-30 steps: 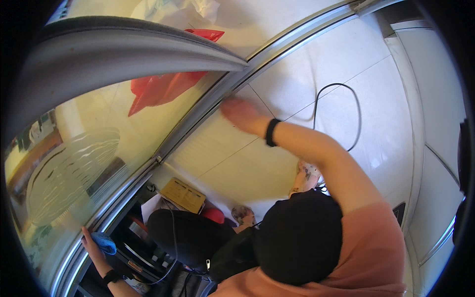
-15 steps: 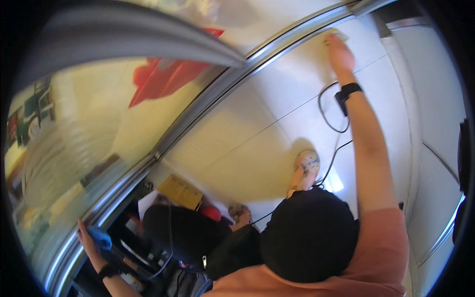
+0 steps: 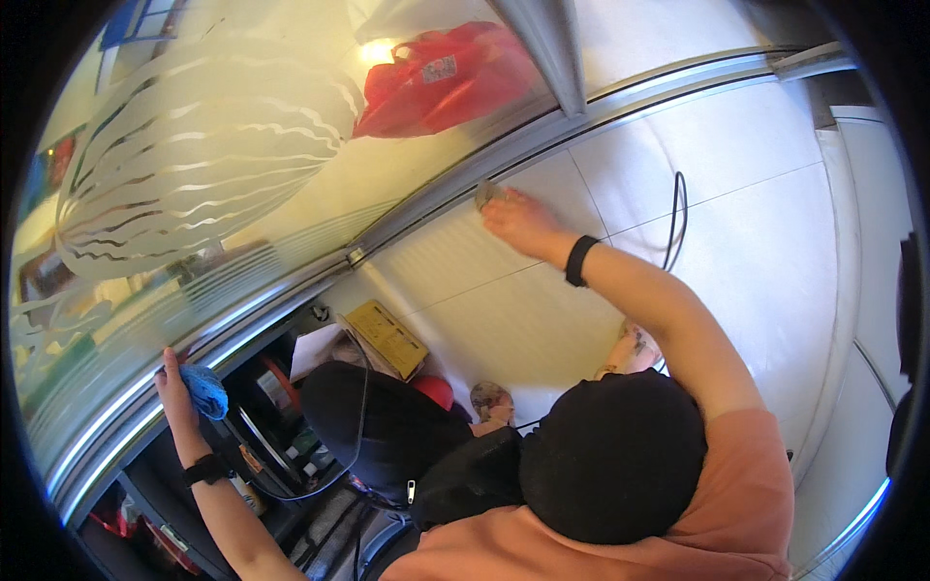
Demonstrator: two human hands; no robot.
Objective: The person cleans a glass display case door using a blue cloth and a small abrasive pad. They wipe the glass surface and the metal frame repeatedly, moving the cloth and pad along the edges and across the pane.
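Observation:
My right hand (image 3: 523, 225) is pressed low on the white tiled floor (image 3: 504, 252), beside the metal door track (image 3: 426, 203). Under its fingertips shows the edge of a small greyish-beige cloth (image 3: 485, 193); the rest is covered. My left hand (image 3: 174, 392) rests at the metal rail along the bottom of the patterned glass panel (image 3: 213, 136). A crumpled blue cloth (image 3: 205, 391) is held in it, the thumb side pointing up. Both wrists wear black bands.
Beyond the glass lies a red plastic bag (image 3: 446, 82). A yellow box (image 3: 386, 334) stands by my left leg, near dark open shelves (image 3: 262, 407) of small items. A black cable (image 3: 676, 223) loops over the floor. White cabinet doors (image 3: 872, 242) line the right side.
My right hand has come from the far right end of the floor leftward and nearer along the track, with the cloth. The left hand keeps the blue cloth at the rail. The whole view has shifted.

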